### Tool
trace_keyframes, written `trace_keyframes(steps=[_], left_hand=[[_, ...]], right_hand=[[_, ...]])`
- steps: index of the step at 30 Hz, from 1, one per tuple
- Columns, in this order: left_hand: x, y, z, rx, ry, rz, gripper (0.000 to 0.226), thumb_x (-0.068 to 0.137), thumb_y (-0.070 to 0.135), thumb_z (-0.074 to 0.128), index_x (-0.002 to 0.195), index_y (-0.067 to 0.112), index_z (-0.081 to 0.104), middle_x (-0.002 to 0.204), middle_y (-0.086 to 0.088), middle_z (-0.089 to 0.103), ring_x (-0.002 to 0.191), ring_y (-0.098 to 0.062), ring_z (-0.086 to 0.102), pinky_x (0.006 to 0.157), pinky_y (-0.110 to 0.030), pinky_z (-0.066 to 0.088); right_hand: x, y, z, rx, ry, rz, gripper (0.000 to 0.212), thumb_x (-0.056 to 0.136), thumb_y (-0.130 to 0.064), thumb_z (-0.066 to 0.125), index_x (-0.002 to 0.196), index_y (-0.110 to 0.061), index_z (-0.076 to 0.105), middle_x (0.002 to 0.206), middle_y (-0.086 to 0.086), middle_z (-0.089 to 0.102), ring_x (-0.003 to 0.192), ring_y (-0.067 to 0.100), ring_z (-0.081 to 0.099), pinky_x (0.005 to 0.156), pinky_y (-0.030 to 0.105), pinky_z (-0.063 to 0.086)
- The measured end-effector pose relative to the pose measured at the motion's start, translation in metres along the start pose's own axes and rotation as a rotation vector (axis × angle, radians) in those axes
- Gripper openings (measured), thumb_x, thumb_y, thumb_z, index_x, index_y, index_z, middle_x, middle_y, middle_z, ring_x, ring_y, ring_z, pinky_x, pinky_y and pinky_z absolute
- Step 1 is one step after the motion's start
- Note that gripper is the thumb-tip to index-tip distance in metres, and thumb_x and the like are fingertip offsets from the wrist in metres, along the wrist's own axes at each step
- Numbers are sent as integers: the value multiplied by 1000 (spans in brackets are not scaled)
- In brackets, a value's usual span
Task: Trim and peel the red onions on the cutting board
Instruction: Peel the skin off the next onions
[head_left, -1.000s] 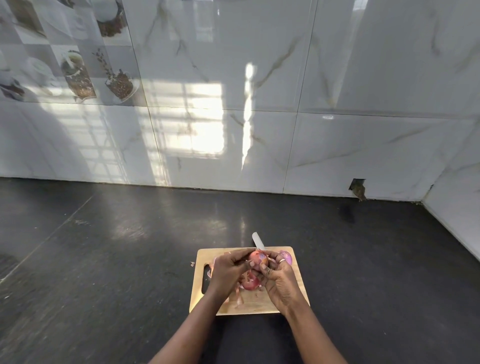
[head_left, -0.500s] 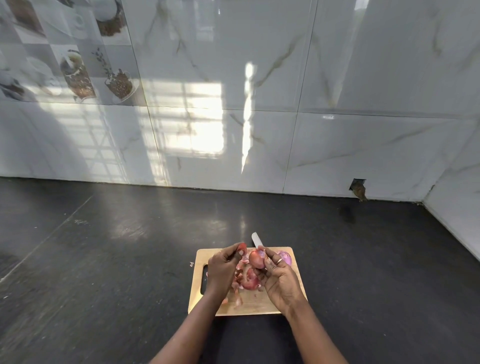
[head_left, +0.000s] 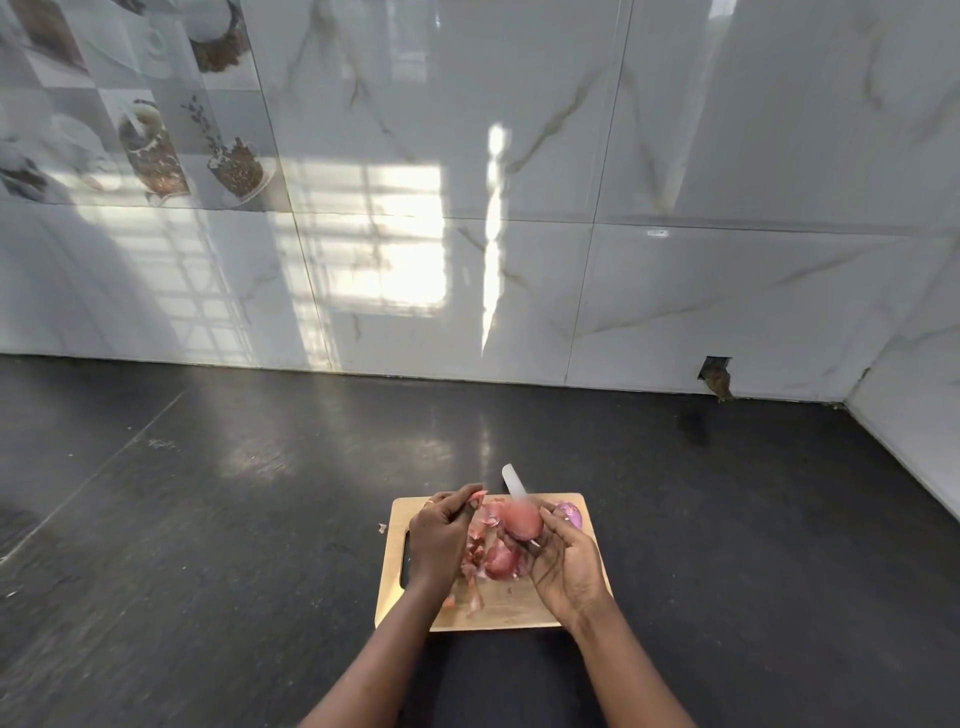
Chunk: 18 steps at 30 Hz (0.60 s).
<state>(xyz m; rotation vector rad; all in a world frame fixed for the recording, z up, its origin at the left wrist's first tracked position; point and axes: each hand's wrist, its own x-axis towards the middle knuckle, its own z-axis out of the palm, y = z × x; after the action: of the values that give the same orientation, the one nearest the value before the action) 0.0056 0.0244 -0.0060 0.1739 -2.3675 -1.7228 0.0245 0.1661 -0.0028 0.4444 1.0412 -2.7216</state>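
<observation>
1. Two bare forearms are stretching from the bottom edge over a wooden cutting board (head_left: 498, 613), which is lying flat on a dark counter (head_left: 208, 519).
2. The left hand (head_left: 439, 540) is hovering over the board's left half. Its thumb and fingertips are pinching a thin strip of onion skin (head_left: 479, 496), the other fingers are curling loosely, and a ring is showing on one finger.
3. The right hand (head_left: 566, 564) is sitting over the board's right half with its palm turned up. Its fingers are curling round a red onion (head_left: 522, 519), holding it above the board just beside the left hand's fingertips. The onion is looking slightly blurred.
4. The same hand is also carrying a knife (head_left: 513, 482). A white end is sticking out past the onion toward the wall, but how the fingers are wrapping the knife cannot be told.
5. Under the held onion, a second red onion (head_left: 501, 562) is resting on the board between the two hands. Loose pink skins (head_left: 474, 553) are lying just left of it and trailing toward the near edge.
6. A peeled purple onion (head_left: 572, 512) is lying at the board's far right corner, partly hidden behind the right hand's fingers.
7. One small scrap (head_left: 382, 529) is lying on the counter just off the board's left edge.
8. Farther back, the counter is meeting a glossy white marble-look wall (head_left: 675, 156), which is reflecting a bright window shape.
9. A small hole (head_left: 718, 371) is showing at the wall's base on the right, and picture tiles (head_left: 156, 150) of cups are sitting at the upper left.
</observation>
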Motion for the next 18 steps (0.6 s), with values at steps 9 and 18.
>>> trace_keyframes(steps=[9, 18], left_hand=[[1, -3, -5, 161, 65, 47, 26, 90, 7, 54, 112, 15, 66, 97, 3, 56, 89, -12, 56, 74, -8, 35], [0, -9, -4, 319, -35, 147, 27, 86, 14, 59, 112, 14, 66, 108, 1, 52, 108, -15, 47, 94, -22, 38]], right_hand=[[1, 3, 2, -14, -25, -23, 22, 89, -5, 51, 107, 1, 62, 80, 11, 65, 63, 13, 64, 64, 28, 58], [3, 5, 9, -51, -15, -78, 24, 82, -19, 57, 96, 0, 56, 74, 14, 59, 70, 22, 58, 71, 35, 56]])
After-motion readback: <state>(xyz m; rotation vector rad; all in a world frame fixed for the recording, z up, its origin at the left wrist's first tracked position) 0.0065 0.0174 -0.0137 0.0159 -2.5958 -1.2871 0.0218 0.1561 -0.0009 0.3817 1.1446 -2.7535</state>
